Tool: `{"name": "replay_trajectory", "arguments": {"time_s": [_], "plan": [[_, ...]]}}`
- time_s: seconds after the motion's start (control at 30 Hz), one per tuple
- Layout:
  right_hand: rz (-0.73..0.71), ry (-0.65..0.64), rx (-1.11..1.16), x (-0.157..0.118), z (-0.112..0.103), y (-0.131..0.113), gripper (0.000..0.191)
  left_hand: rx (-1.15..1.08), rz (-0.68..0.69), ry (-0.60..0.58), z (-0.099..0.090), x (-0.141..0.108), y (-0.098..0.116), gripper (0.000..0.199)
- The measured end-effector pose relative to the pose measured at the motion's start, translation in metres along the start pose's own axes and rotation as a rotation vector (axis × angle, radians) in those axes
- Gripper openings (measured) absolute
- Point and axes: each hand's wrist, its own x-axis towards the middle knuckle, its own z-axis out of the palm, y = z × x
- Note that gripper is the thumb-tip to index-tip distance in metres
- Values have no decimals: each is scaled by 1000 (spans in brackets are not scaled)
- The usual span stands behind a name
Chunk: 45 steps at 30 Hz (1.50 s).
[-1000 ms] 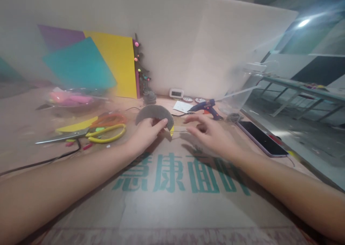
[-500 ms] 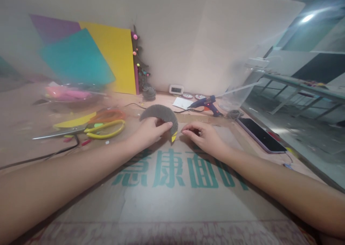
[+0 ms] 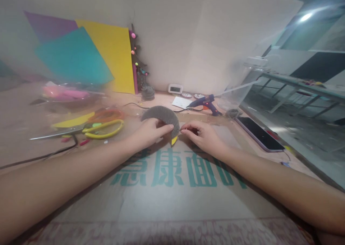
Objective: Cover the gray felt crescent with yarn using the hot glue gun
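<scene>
A crescent shape point(image 3: 162, 112) wound in grey yarn stands tilted over the printed sheet, its bare yellow tip point(image 3: 174, 141) pointing down toward me. My left hand point(image 3: 153, 132) grips the crescent from its inner side, thumb lying across the wound surface near the yellow tip. Just right of that edge, my right hand point(image 3: 198, 133) is closed in a pinch, fingertips almost touching the crescent. A thin grey yarn strand seems to run into this pinch, though it is very faint. My palms hide part of the crescent's lower edge.
Yellow-handled scissors point(image 3: 104, 130) and foam scraps lie left. Behind are a blue glue gun point(image 3: 206, 104), a small white clock point(image 3: 175, 89) and a yarn bundle point(image 3: 234, 113). A phone point(image 3: 258, 134) lies right. Coloured sheets point(image 3: 107, 54) lean on the back board.
The view has shifted slightly. The crescent has tilted a little toward my right hand, and my right fingertips are now closer to its edge. Both grips stay the same.
</scene>
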Motion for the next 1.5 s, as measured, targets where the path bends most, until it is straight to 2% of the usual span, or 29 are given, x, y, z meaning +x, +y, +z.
{"name": "replay_trajectory", "arguments": {"time_s": [0.2,0.33,0.47,0.53,0.67,0.83,1.13,1.2,1.3,1.5], "plan": [[-1,13,16,-1,1,1,11,-31,26,-27,0,1,0,34],[-13,-58,38,-1,-1,1,15,-37,32,-38,1,2,-2,34],[-63,-75,77,2,-5,-2,27,-99,26,-127,3,4,-5,34],[-70,-56,108,3,-5,-4,26,-115,22,-158,4,5,-7,38],[58,-65,156,1,-3,-9,21,-102,53,-188,6,3,-8,46],[199,-183,306,-1,-3,-13,29,-93,65,-110,8,-4,-5,45],[318,-89,478,-2,-3,-14,34,-105,351,-43,14,-17,-2,25],[321,-97,525,-3,-2,-15,35,-75,398,-91,15,-21,0,34],[318,-118,572,-4,0,-15,33,-41,427,-153,16,-23,1,48],[343,-174,593,-3,0,-17,32,-26,424,-91,15,-21,-1,39]]}}
